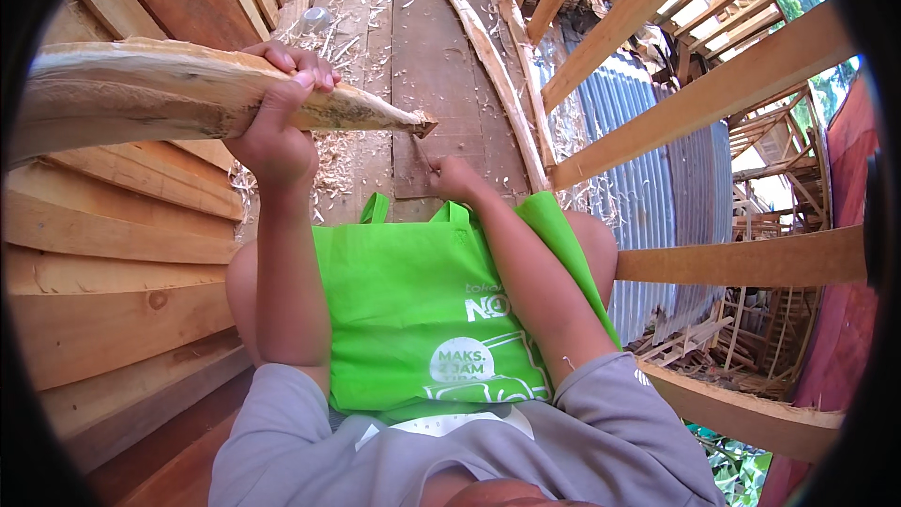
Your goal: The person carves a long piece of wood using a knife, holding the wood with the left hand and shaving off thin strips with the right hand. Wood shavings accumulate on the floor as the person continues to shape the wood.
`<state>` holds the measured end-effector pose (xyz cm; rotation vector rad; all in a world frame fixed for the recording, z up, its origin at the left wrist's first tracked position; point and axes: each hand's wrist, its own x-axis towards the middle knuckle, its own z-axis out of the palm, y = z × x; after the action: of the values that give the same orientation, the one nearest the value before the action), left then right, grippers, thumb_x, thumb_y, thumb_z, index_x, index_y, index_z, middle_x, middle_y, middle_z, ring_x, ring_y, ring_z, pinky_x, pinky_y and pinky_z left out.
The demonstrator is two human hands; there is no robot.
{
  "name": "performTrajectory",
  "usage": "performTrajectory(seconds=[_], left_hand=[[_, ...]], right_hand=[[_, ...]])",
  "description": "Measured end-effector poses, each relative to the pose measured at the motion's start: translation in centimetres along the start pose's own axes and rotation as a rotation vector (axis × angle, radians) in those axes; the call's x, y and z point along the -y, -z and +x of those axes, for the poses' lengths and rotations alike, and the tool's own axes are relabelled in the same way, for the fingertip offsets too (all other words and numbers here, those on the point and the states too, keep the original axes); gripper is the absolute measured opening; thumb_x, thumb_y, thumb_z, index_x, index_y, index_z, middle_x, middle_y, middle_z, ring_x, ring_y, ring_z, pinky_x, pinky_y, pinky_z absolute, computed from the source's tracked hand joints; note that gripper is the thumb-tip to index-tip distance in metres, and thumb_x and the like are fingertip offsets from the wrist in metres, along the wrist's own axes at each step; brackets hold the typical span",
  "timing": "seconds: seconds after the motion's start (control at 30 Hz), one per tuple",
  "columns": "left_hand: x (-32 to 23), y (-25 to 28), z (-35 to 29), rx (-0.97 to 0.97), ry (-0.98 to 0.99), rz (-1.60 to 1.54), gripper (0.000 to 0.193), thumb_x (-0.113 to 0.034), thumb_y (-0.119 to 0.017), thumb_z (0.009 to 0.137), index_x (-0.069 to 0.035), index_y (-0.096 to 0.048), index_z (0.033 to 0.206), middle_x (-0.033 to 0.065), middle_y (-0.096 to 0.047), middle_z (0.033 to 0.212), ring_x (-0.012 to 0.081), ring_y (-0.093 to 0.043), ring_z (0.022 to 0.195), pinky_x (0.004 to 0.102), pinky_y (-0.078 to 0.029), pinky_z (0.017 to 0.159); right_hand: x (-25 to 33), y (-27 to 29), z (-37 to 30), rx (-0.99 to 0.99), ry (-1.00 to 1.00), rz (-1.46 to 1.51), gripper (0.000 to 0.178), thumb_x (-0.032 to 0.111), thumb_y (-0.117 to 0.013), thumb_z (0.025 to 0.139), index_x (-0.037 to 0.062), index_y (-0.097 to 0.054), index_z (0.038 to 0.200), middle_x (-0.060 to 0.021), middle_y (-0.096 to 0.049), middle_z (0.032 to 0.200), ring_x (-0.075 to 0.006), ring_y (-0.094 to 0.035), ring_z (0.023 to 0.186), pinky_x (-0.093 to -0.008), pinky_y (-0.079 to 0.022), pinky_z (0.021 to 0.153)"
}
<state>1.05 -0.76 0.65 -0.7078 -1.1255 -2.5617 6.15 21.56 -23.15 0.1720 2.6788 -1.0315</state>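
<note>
The curved length of wood [160,89] slants across the view from nine-thirty, where the dark rim cuts it off, to a narrow tip near twelve o'clock. The left hand [277,136], at ten, is clamped round it, thumb on the near side. The right hand [455,178] is curled just below the tip, with something thin and dark showing beyond it; I cannot tell whether its fingers grip that. A green bag [375,272] fills the lap at six, under the right forearm. Stacked planks [141,324] crowd the left side from seven to ten. Curly shavings [343,155] litter the floorboards [441,103], and two pale poles [479,33] lie lengthwise between twelve and one. Railing beams [699,101] bar the right, partly covering a corrugated sheet [629,197] near three.
</note>
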Motion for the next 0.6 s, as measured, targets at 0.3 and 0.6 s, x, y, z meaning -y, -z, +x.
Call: performTrajectory(seconds=[0.3,0.6], left_hand=[[-0.7,0.4,0.3,0.004,0.029,0.116,0.017,0.001,-0.055,0.075,-0.004,-0.049,0.09,0.0105,-0.051,0.075,0.0219,-0.053,0.072,0.0422,-0.048,0.077],[0.8,2.9,0.5,0.1,0.117,0.105,0.021,-0.006,-0.054,0.073,-0.008,-0.046,0.092,0.0106,-0.049,0.077,0.0224,-0.05,0.077,0.0437,-0.044,0.083]], right_hand=[[-2.8,5.4,1.7,-0.411,-0.474,-0.108,0.028,0.012,-0.055,0.084,-0.0083,-0.068,0.097,-0.0318,-0.067,0.097,-0.0443,-0.066,0.097,-0.0488,-0.053,0.087],[-0.8,1.5,3.6,-0.186,-0.136,0.351,0.034,0.023,-0.059,0.093,0.0003,-0.066,0.117,-0.0117,-0.067,0.078,-0.016,-0.061,0.062,-0.034,-0.051,0.055]])
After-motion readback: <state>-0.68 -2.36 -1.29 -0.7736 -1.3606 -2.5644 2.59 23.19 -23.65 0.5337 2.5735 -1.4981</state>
